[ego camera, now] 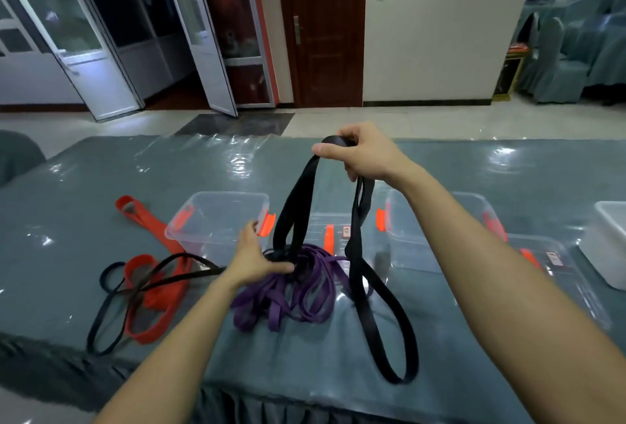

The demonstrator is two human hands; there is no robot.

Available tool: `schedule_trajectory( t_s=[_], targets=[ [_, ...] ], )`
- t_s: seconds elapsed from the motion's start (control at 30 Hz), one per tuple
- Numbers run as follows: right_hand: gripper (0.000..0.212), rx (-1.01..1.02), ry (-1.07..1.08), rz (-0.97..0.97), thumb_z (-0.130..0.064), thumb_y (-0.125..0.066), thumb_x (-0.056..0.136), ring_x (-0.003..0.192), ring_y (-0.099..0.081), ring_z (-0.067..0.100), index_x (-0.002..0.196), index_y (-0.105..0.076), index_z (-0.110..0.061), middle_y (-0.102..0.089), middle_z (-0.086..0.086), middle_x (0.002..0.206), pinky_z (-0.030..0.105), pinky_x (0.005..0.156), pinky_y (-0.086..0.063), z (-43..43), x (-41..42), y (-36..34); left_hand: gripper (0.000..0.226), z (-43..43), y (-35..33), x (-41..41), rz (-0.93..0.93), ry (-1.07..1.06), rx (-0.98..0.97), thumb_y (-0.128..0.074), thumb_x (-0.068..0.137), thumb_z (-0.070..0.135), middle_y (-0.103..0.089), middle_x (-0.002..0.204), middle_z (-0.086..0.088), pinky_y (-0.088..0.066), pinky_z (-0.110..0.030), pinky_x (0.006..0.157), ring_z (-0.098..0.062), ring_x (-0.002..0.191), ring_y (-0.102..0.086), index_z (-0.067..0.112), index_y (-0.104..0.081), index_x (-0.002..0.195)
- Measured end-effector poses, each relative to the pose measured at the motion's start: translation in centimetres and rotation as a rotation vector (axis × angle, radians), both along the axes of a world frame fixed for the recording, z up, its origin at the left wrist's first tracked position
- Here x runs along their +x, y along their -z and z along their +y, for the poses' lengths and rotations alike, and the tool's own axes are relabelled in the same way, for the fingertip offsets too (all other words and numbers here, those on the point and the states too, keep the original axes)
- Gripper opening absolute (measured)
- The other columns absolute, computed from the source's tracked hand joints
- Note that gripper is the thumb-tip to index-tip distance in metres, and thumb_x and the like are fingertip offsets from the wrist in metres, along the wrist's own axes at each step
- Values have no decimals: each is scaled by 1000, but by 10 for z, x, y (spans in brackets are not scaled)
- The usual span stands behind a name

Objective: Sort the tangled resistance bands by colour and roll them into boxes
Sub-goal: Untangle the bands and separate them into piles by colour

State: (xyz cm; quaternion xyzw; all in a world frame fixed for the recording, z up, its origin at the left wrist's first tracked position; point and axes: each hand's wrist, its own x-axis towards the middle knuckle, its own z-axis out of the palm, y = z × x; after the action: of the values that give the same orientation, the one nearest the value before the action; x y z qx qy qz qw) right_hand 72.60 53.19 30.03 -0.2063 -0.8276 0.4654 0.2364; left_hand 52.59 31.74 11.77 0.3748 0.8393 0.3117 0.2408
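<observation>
Head view: a long worktop (pixel 101 186) under a grey cloth and clear sheet carries everything, and the sorting looks barely begun, since no box holds a band yet. Two clear boxes with orange latches stand open toward the middle, the left box (pixel 216 220) and the right box (pixel 440 220), likely set there within reach to receive one colour each. Two flat clear pieces, probably their lids, lie beside them, one lid (pixel 335 230) between the boxes and the other lid (pixel 569 281) toward the right end. One white tub (pixel 609 244) sits at the right edge of view. The wide black band (pixel 396 339) is lifted above the middle of the worktop, one loop hanging down to the near edge and two strands running into the tangle. I cannot tell whether it is one band or two. The purple heap (pixel 305 295) lies near the front edge in several loops, too knotted to count. Toward the left end lie the red bands (pixel 152 291), apparently two, with one thin black band (pixel 105 315) looped across them. The right hand (pixel 366 156) has its fingers curled tight round the top of the wide black band, seemingly to draw it free. The left hand (pixel 257 257) clamps thumb and fingers on the purple heap, probably to pin it down.
</observation>
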Motion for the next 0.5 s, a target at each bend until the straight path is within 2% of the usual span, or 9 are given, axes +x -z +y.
schedule_trajectory(
  t_s=[0.07, 0.1, 0.17, 0.2, 0.23, 0.3, 0.37, 0.43, 0.5],
  targets=[
    [57, 11, 52, 18, -63, -84, 82, 50, -58, 22, 69, -48, -21, -47, 0, 57, 31, 54, -49, -1, -6, 4, 129, -7, 36, -3, -61, 8, -142, -100, 77, 37, -37, 171, -13, -37, -48, 127, -33, 157, -40, 10, -14, 169],
    [56, 15, 71, 29, -61, -85, 83, 50, -58, 22, 72, -49, -18, -48, 2, 58, 32, 55, -50, -2, -9, 4, 111, -6, 49, -4, -30, 27, -191, -94, 85, 38, -48, 165, -12, -41, -47, 124, -34, 152, -48, 9, -25, 167],
    [53, 29, 110, 38, -55, -85, 86, 49, -58, 23, 74, -50, -16, -47, 4, 59, 34, 55, -49, -2, -13, 7, 59, 0, 64, -9, 121, 90, -214, -79, 100, 36, -70, 140, -13, -51, -42, 109, -35, 134, -65, 7, -58, 147],
    [53, 46, 141, 29, -53, -84, 87, 48, -57, 22, 74, -50, -16, -46, 4, 60, 36, 54, -49, -1, -14, 9, 39, 4, 63, -14, 156, 126, -184, -73, 104, 33, -76, 121, -13, -53, -39, 96, -34, 120, -70, 5, -68, 131],
    [53, 71, 178, 10, -52, -84, 88, 47, -55, 21, 74, -48, -15, -45, 4, 61, 38, 54, -49, 0, -15, 12, 31, 7, 57, -19, 147, 158, -142, -70, 106, 31, -74, 104, -9, -49, -35, 84, -30, 106, -72, 3, -72, 119],
    [55, 129, 251, -56, -52, -82, 89, 47, -54, 22, 73, -47, -14, -43, 5, 62, 39, 54, -48, 2, -17, 20, 28, 14, 29, -37, 91, 199, -19, -74, 104, 33, -68, 87, -1, -44, -34, 74, -18, 84, -64, 5, -73, 105],
    [57, 166, 311, -128, -53, -82, 89, 47, -55, 26, 72, -46, -13, -42, 8, 63, 39, 56, -46, 3, -21, 29, 35, 12, -10, -58, 29, 182, 141, -79, 99, 45, -63, 77, 6, -43, -26, 65, -8, 69, -55, 10, -73, 96],
    [58, 183, 379, -147, -52, -82, 88, 48, -54, 27, 68, -43, -14, -42, 7, 60, 38, 56, -44, 3, -27, 38, 53, 5, -43, -76, 1, 159, 260, -70, 99, 62, -53, 69, 10, -38, -16, 54, -6, 59, -47, 9, -68, 91],
    [58, 192, 432, -164, -50, -82, 87, 50, -51, 26, 63, -41, -16, -43, 5, 57, 37, 55, -43, 2, -35, 44, 55, -5, -64, -96, -24, 88, 445, -65, 99, 63, -52, 67, 9, -39, -15, 57, -6, 60, -47, 10, -64, 86]
  ],
)
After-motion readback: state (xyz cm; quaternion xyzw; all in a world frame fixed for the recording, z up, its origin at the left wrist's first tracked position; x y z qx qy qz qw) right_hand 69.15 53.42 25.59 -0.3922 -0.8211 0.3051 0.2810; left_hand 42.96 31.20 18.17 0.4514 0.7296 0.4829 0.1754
